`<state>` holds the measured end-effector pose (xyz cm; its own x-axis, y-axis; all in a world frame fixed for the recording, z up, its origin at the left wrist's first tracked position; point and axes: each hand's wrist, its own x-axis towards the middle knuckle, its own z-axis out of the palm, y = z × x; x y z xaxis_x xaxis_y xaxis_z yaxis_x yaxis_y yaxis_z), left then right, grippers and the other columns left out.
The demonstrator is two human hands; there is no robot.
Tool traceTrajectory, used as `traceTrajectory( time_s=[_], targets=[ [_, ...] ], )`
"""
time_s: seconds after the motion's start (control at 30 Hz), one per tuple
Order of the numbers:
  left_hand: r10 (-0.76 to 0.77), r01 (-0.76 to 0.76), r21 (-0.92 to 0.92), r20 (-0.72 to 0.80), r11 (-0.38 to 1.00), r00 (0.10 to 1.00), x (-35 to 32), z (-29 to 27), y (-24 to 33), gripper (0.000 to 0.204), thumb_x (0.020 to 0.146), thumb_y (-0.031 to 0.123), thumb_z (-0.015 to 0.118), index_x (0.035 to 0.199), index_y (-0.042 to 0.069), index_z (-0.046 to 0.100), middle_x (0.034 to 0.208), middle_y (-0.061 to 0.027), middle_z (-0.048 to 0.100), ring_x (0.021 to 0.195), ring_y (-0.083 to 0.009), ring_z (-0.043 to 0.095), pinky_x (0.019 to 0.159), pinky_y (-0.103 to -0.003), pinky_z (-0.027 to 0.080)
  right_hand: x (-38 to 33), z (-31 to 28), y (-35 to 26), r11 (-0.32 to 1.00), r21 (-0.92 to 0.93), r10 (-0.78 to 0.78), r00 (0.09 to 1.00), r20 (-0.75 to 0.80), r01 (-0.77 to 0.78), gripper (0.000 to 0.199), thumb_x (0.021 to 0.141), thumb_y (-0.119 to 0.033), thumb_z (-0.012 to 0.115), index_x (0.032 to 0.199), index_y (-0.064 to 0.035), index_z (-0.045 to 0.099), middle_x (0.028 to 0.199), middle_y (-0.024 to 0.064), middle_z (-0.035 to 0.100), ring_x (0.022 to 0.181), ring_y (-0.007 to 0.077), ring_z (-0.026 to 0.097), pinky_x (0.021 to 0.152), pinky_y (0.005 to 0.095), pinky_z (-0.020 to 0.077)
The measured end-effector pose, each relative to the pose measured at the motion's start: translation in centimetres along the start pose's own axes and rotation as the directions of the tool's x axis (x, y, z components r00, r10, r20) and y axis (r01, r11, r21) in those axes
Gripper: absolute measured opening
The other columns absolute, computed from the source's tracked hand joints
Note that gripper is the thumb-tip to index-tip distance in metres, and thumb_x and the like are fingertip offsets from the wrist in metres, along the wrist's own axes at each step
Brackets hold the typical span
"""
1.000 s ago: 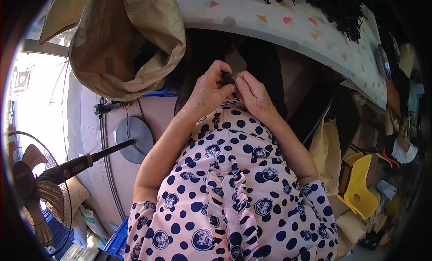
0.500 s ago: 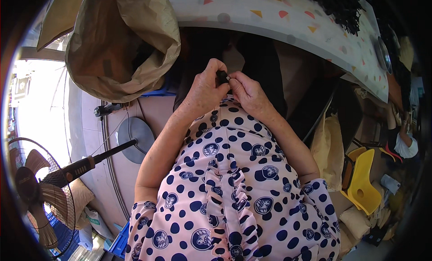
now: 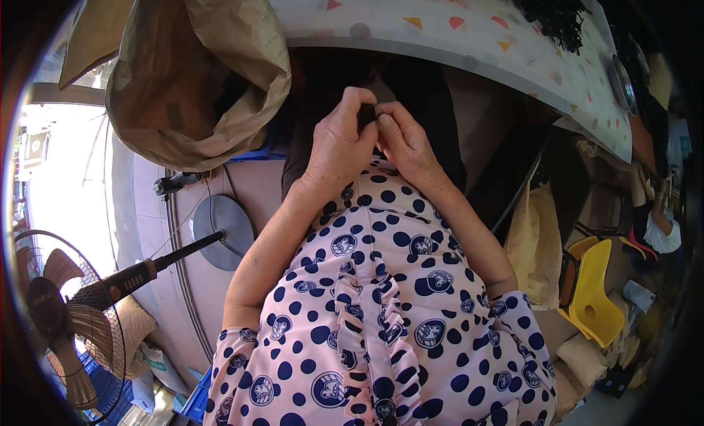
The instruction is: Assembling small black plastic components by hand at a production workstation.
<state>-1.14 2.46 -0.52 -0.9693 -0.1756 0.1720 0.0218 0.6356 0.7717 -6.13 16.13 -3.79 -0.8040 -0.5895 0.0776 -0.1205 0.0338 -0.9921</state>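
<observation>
Between my two hands, above my lap, is a small black piece, too small and too covered by fingers to name. My left hand is closed round it with thumb and forefinger. Close against it, my right hand pinches at the piece's right side with thumb and forefinger. Whatever lies between those right fingertips is hidden. A heap of black pieces lies on the table at the upper right.
A big open brown paper sack stands at the upper left. Ahead runs a table with a patterned cover. A standing fan is at my left. On the right are another paper sack, a yellow chair and a person farther off.
Both hands have risen slightly away from my body. A pale tip that showed between the fingertips is now out of sight, and the right fingers have closed in nearer the black piece.
</observation>
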Motion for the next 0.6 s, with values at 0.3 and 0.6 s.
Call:
traceTrajectory(
  time_s=[0.3, 0.6],
  targets=[
    [-0.277, 0.409, -0.910, 0.377, 0.066, 0.884, -0.3, -1.8, -0.9, 0.030, 0.093, 0.006, 0.048, 0.123, 0.009, 0.047, 0.095, -0.0082, 0.060, 0.074, -0.0157, 0.059, 0.068, -0.024, 0.049, 0.3, -1.3, -0.9, 0.875, 0.443, 0.177, 0.981, 0.079, -0.194, 0.020, 0.096, -0.020, 0.055, 0.110, -0.0060, 0.055, 0.079, 0.0023, 0.062, 0.053, 0.0040, 0.047, 0.043, 0.0165, 0.0345],
    [0.017, 0.545, -0.838, 0.545, 0.033, 0.838, -1.0, -1.2, -2.0, 0.033, 0.096, 0.007, 0.048, 0.129, 0.006, 0.048, 0.088, -0.0076, 0.060, 0.072, -0.0152, 0.059, 0.062, -0.022, 0.049, 0.5, -2.3, -0.9, 0.719, 0.604, 0.232, 0.938, 0.257, -0.344, 0.027, 0.089, -0.021, 0.065, 0.109, -0.0039, 0.058, 0.072, -0.0011, 0.058, 0.050, 0.0028, 0.045, 0.043, 0.0150, 0.0317]
  ],
)
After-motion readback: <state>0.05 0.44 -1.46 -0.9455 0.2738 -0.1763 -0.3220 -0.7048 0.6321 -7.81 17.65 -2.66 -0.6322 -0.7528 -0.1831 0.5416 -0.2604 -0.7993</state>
